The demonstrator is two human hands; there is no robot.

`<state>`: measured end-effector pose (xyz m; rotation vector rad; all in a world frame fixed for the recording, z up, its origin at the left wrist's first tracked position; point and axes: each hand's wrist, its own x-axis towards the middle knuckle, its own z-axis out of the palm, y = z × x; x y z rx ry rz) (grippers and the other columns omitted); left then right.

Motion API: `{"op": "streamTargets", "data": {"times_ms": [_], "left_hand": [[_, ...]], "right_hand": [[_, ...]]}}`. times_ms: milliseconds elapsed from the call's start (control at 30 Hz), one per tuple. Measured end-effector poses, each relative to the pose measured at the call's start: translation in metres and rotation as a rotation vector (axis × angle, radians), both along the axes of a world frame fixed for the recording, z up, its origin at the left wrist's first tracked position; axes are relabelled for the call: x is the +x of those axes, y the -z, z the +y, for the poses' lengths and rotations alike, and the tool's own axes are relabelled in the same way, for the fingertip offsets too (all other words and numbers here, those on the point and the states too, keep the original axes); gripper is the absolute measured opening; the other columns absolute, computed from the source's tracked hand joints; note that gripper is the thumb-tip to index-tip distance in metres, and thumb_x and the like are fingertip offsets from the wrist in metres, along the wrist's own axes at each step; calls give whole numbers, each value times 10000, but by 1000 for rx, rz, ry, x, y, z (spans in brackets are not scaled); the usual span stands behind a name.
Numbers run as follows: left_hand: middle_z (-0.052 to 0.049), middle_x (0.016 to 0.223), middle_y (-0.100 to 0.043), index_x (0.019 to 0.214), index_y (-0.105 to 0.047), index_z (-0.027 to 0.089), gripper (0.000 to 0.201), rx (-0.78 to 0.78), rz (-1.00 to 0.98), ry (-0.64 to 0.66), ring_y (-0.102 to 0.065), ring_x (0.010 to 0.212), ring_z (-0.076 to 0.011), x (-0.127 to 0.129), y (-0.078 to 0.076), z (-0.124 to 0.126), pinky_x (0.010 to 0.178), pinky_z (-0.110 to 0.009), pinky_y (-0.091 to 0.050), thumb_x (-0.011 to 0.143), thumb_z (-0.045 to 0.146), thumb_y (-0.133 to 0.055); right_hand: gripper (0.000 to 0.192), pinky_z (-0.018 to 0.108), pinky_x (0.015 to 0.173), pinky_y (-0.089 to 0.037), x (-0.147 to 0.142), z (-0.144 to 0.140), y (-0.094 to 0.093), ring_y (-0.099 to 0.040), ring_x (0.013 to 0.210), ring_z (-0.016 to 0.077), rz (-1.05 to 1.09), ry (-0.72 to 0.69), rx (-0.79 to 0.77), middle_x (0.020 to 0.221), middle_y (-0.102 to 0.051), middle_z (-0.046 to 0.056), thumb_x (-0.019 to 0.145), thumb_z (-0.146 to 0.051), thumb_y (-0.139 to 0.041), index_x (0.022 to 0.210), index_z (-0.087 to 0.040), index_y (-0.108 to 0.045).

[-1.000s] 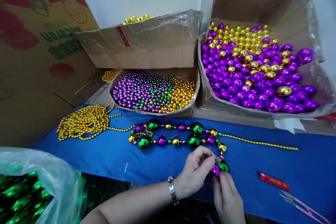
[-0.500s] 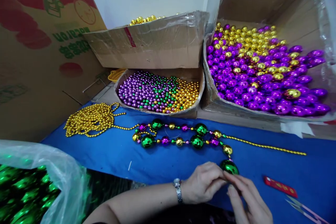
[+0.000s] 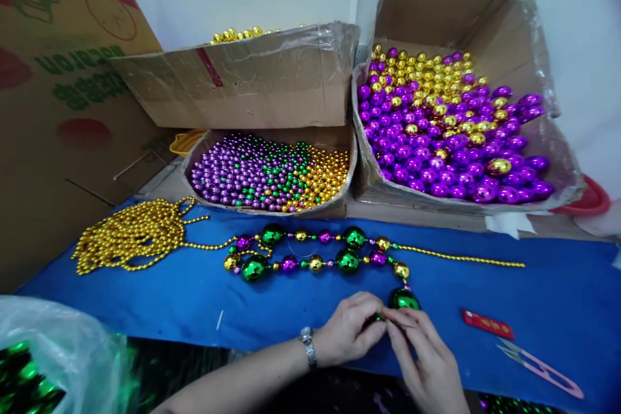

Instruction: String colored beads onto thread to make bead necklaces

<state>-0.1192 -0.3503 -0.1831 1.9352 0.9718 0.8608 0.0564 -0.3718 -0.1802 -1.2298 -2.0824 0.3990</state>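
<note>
Big green bead [image 3: 403, 298] at the near end of the beaded strand [image 3: 310, 252], low on the blue worktop [image 3: 194, 291], about six o'clock from the middle box. Pinched just below it, both hands meeting: left hand [image 3: 350, 335] closed with fingertips together on the cord, right hand [image 3: 429, 362] closed from five o'clock, fingers pressed against the same spot. A second ago held a small purple bead against the green one there; now hidden or pushed on, so likely one more bead seated and the strand's end being worked by the fingertips.

Beyond, toward twelve o'clock: shallow cardboard box [image 3: 272, 207] of small purple, green and gold beads, sorted in patches. Behind it, lined carton [image 3: 242, 87] with gold beads showing over the rim. At one o'clock, large lined carton [image 3: 369, 174] of bigger purple and gold beads. At nine o'clock, heap of gold bead chain [image 3: 130, 233]. At seven o'clock, plastic bag [image 3: 58, 349] of green beads. At four o'clock, red packet [image 3: 486, 324] and pink snips [image 3: 543, 369].
</note>
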Motion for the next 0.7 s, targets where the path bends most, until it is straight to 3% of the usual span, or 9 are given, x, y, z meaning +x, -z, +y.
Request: {"op": "streamTargets", "data": {"times_ms": [167, 433, 567, 700], "left_hand": [[-102, 957, -662, 999, -613, 169, 198, -9, -45, -26, -598, 897, -198, 2, 1, 1, 807, -307, -461, 861, 256, -499], [-97, 884, -652, 917, -616, 154, 181, -56, -84, -51, -592, 818, -173, -1, 1, 5, 746, -271, -457, 883, 262, -475], [-95, 897, -640, 960, -626, 157, 209, -85, -115, -17, -578, 841, -176, 0, -4, 7, 762, -271, -444, 900, 255, -450], [-85, 896, -638, 980, -630, 168, 209, -114, -118, -14, -571, 836, -178, 3, -9, 7, 757, -271, -439, 898, 262, -462]], "right_hand": [[208, 280, 746, -547, -2, 2, 2, -647, 873, 185, 61, -7, 43, 956, -637, 79, 901, -230, -482, 1047, -205, -629], [156, 285, 778, -505, 2, 4, -17, -611, 899, 180, 174, 111, 20, 964, -615, 66, 882, -201, -529, 1012, -214, -615], [207, 304, 824, -507, -5, 3, -11, -596, 962, 187, 141, 68, -88, 1014, -608, 74, 902, -198, -494, 1077, -223, -600], [184, 309, 835, -504, -7, 3, -3, -596, 962, 182, 166, 59, -90, 980, -614, 75, 914, -180, -460, 1018, -208, -609]]}}
